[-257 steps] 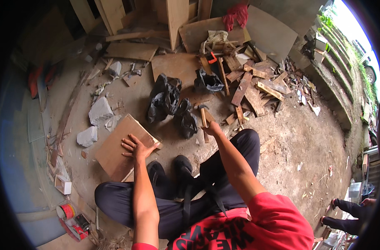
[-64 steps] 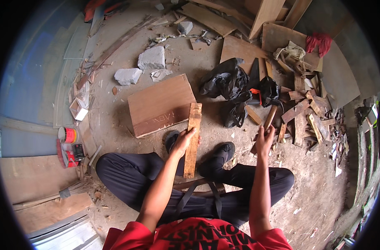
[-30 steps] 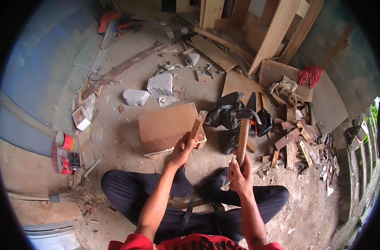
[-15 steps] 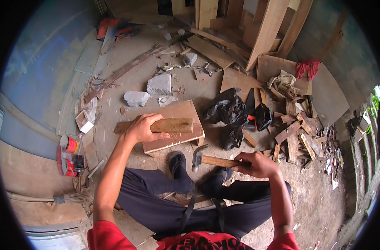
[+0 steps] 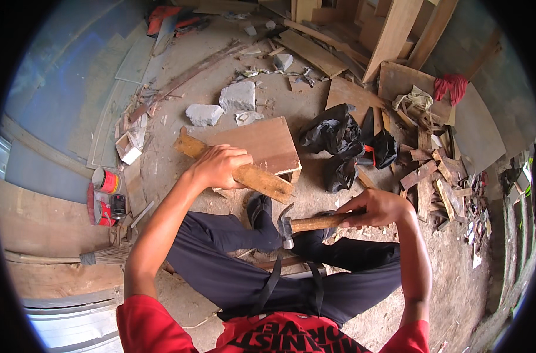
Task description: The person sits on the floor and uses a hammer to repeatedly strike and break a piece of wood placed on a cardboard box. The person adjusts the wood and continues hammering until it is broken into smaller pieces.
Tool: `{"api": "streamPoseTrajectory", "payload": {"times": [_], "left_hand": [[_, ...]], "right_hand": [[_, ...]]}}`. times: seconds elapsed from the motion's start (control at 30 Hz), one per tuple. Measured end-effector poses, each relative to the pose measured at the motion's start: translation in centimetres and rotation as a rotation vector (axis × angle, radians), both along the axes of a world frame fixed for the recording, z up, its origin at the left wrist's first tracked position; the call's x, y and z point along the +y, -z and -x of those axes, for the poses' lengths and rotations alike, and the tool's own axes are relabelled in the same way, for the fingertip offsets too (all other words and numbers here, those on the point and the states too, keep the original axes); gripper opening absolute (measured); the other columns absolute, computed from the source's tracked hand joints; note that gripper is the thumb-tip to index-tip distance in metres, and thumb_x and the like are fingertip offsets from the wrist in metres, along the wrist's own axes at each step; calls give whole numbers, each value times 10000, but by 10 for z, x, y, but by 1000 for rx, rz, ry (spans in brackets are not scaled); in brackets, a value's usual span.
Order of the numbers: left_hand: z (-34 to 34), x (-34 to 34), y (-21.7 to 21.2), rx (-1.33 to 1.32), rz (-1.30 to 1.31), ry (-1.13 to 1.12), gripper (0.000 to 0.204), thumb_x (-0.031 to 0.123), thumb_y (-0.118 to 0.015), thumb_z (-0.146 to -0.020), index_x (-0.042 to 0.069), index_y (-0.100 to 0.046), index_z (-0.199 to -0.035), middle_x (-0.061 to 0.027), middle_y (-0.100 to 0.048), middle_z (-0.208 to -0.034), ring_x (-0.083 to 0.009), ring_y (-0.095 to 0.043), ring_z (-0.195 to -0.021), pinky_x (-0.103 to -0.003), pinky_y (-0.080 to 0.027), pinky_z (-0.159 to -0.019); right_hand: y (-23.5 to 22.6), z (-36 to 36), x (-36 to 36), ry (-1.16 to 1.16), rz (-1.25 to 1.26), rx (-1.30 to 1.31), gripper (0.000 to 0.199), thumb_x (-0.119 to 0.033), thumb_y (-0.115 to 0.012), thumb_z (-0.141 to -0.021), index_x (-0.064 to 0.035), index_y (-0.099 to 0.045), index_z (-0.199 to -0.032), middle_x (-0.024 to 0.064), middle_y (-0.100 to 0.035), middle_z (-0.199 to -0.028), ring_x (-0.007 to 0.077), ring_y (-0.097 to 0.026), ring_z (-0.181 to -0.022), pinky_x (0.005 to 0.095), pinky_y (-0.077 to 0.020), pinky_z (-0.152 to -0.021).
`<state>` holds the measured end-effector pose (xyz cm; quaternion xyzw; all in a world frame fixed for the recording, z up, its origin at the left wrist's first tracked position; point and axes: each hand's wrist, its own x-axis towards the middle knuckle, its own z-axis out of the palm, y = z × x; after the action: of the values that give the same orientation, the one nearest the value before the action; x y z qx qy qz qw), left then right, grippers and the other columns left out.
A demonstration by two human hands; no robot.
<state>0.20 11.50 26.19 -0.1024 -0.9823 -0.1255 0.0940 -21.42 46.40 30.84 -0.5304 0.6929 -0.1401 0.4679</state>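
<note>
While the left hand (image 5: 218, 166) pins the wooden strip (image 5: 244, 170), the right hand (image 5: 377, 207) grips a hammer (image 5: 297, 224).

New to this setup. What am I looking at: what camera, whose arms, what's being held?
No robot here: a head-worn fisheye camera looks down at a seated person's own arms, so straight edges bend near the rim. The left hand presses a short, worn wooden plank onto a flat brown wooden board on the dirt ground. The right hand grips a wooden-handled claw hammer, held level above the dark-trousered legs. Around lie grey stone chunks, black plastic bags, a pile of scrap wood and a red tin.
</note>
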Motion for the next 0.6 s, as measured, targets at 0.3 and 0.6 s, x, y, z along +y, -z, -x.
{"api": "streamPoseTrajectory", "payload": {"times": [0.3, 0.6], "left_hand": [[16, 8, 1, 1, 72, 81, 488, 96, -776, -489, 60, -672, -964, -65, -635, -852, -290, -629, -825, -389, -495, -754], [13, 10, 30, -27, 113, 87, 484, 65, -739, -530, 111, -689, -1009, -30, -642, -894, -246, -639, -852, -370, -502, -759]], "right_hand": [[-6, 12, -6, -90, -66, 68, 430, -434, -715, -916, -169, -707, -1255, 43, -749, -834, 130, -705, -716, 316, -551, -647], [12, 10, -9, -65, -226, 79, 439, -483, -719, -896, -255, -700, -1271, 31, -770, -973, 158, -721, -830, 346, -548, -770]]}}
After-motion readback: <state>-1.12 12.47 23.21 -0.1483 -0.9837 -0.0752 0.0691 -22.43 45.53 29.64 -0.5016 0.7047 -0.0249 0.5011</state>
